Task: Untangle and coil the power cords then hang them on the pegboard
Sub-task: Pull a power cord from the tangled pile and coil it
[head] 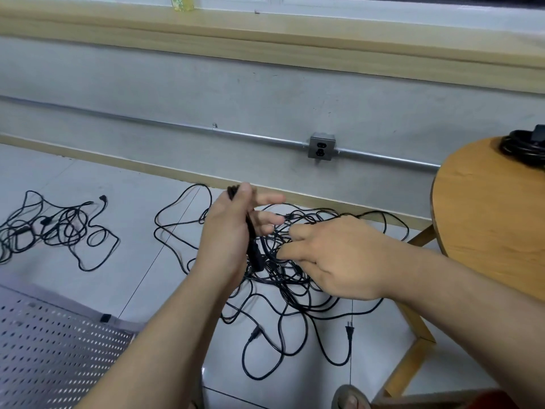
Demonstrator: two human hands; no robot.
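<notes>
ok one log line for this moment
phase: untangling | left hand: holds cord bundle | right hand: in tangle, grip unclear | coil: on table | pegboard: no cord seen

We see black cords (255, 252) sheathed in smooth plastic on glossy floor tiles (141, 290). The perforated pegboard (53, 349) looks matt grey metal; the round table (486, 216) is smooth wood

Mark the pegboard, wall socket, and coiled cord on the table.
pegboard (59, 349), head view, perforated face.
wall socket (322, 146), head view, front plate.
coiled cord (519, 148), head view, top loops.
</notes>
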